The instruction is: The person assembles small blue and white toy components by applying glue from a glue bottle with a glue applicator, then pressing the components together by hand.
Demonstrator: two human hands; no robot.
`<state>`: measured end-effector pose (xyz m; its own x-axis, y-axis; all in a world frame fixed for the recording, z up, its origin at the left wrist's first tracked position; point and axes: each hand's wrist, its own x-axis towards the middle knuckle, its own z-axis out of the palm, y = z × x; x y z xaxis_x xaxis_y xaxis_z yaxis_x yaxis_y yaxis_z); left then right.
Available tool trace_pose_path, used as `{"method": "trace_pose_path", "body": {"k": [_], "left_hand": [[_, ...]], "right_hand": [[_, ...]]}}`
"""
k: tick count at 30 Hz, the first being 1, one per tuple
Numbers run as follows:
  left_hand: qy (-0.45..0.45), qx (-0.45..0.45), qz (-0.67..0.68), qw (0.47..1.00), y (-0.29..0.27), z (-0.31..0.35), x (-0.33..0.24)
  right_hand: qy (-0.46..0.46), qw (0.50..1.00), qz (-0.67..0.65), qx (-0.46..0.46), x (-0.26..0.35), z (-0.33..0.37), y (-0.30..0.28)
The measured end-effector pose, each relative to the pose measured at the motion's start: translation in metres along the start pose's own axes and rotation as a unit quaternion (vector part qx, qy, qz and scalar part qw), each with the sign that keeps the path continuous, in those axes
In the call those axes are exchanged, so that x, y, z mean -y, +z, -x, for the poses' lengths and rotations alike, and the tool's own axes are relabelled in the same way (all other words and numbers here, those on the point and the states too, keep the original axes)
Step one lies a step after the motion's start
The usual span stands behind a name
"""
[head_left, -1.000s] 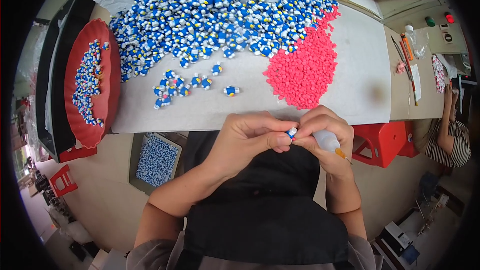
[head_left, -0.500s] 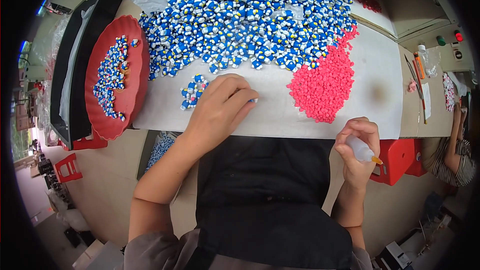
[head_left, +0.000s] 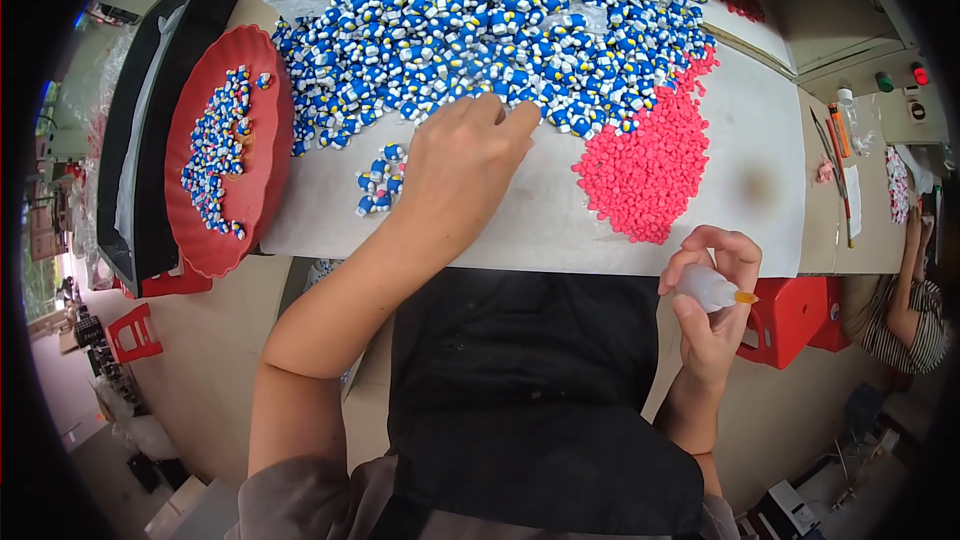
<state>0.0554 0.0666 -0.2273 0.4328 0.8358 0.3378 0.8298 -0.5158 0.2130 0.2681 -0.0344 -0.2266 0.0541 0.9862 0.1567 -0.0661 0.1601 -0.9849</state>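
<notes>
My left hand (head_left: pixel 462 172) reaches to the near edge of a big heap of small blue-and-white figure pieces with yellow spots (head_left: pixel 480 30). Its fingers are bent and drawn together, and the fingertips are hidden against the heap. A few of the same pieces (head_left: pixel 378 180) lie in a small group beside that wrist, some showing pink bits. In my right hand (head_left: pixel 712 325), over the table's front edge, is a small whitish squeeze bottle (head_left: pixel 705 289) with an orange nozzle pointing right. Beyond that hand spreads a pile of tiny pink pieces (head_left: pixel 645 175), touching the heap's right side.
A red scalloped tray (head_left: pixel 265 155) holding several blue, white and pink pieces stands at the left, next to a long black bin (head_left: pixel 160 130). Thin tools and an orange tube (head_left: pixel 838 130) lie at the right. A red stool (head_left: pixel 785 320) stands below; another person (head_left: pixel 910 325) sits beyond.
My left hand has moved away from me, from the white sheet up to the heap's edge. My right hand has turned slightly, swinging the bottle's nozzle up to nearly level.
</notes>
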Motion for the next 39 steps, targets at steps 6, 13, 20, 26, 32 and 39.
{"method": "trace_pose_path", "body": {"k": [6, 13, 20, 26, 32, 39], "left_hand": [[-0.104, 0.035, 0.435, 0.894, -0.011, 0.003, -0.008], [-0.266, 0.119, 0.842, 0.453, 0.012, 0.025, -0.047], [-0.239, 0.095, 0.880, 0.399, 0.020, 0.032, -0.064], [-0.239, 0.077, 0.870, 0.425, 0.019, 0.035, -0.068], [-0.248, 0.086, 0.850, 0.457, 0.020, 0.036, -0.070], [-0.255, 0.089, 0.843, 0.466, 0.024, 0.038, -0.070]], "right_hand": [[-0.009, 0.998, -0.054, -0.010, 0.006, -0.001, -0.001], [-0.064, 0.996, -0.028, -0.058, 0.005, 0.005, -0.019], [-0.127, 0.982, -0.018, -0.138, 0.006, 0.008, -0.021], [-0.180, 0.974, 0.121, -0.064, 0.009, 0.012, -0.020], [-0.179, 0.971, 0.154, -0.048, 0.010, 0.012, -0.021], [-0.181, 0.968, 0.170, -0.039, 0.005, 0.012, -0.021]]}}
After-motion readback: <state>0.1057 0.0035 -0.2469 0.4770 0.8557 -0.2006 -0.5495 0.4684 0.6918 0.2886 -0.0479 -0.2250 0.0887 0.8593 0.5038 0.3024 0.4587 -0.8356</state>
